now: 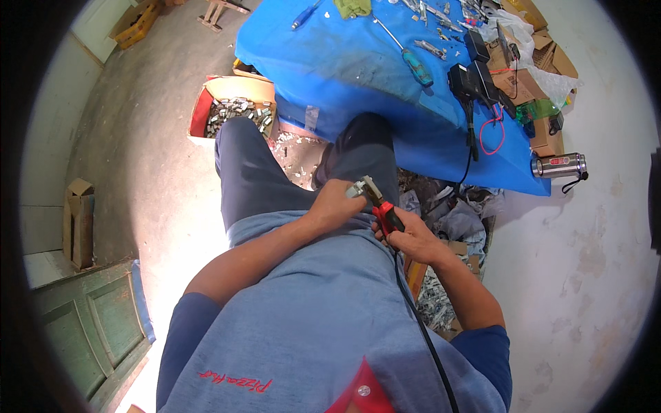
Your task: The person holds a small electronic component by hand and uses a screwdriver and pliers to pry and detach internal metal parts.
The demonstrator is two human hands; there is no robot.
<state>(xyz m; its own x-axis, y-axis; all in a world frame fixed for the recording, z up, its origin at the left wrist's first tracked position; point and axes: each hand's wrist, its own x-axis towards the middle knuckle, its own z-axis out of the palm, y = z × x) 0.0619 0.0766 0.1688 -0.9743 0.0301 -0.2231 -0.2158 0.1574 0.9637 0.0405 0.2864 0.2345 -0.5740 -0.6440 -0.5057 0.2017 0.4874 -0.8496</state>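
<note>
My left hand (pixel 337 204) is closed around a small grey metal part (pixel 359 188) over my lap. My right hand (pixel 407 236) grips the red handles of a pair of pliers (pixel 383 208), whose jaws meet the metal part. Both hands sit close together above my dark trousers. A black cable (pixel 420 323) runs down my grey shirt from near the right hand.
A blue-covered table (pixel 358 62) ahead carries a screwdriver (pixel 413 62), black adapters (pixel 471 79) and loose metal parts. A cardboard box of metal pieces (pixel 234 110) stands on the floor left of my knee. A steel flask (pixel 559 165) and scrap lie right; a green door (pixel 89 330) lies lower left.
</note>
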